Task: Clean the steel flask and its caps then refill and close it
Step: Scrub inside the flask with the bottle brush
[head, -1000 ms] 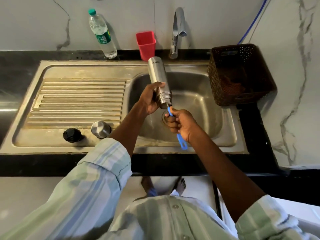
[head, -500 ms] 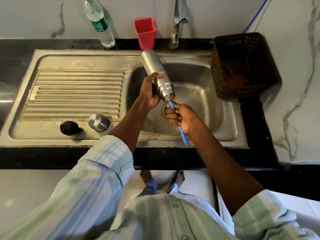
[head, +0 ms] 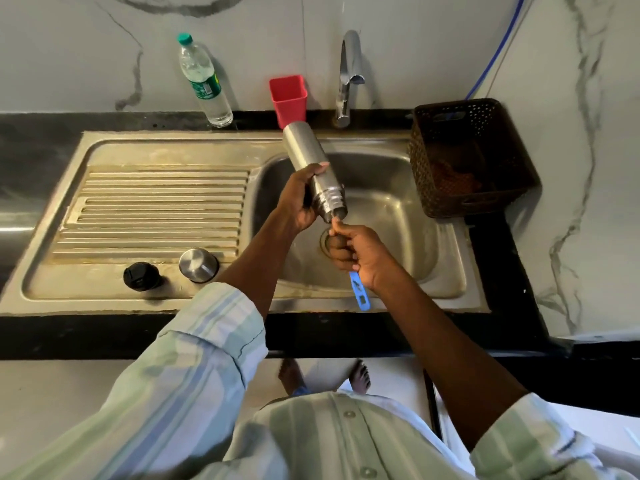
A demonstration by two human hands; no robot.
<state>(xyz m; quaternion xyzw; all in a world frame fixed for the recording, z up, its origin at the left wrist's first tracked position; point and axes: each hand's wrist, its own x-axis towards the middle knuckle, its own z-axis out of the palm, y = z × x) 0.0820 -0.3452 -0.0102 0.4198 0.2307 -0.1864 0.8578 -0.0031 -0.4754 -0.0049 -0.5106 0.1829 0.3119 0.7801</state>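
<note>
Over sink basin (head: 398,188): left hand (head: 298,199) grips tilted steel flask (head: 310,164), mouth down; right hand (head: 356,252) fisted round blue brush handle (head: 358,294) at flask mouth.

left hand (head: 299,199) gripping the flask (head: 311,168), fingers curling round its lower body, forearm reaching forward | right hand (head: 356,251) fisting round the brush handle (head: 358,294), knuckles just below the flask's mouth | both sleeves rolled up

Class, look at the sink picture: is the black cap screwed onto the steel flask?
No: the black cap sits on the draining board beside the steel cap, while the steel flask has an open mouth.
</note>
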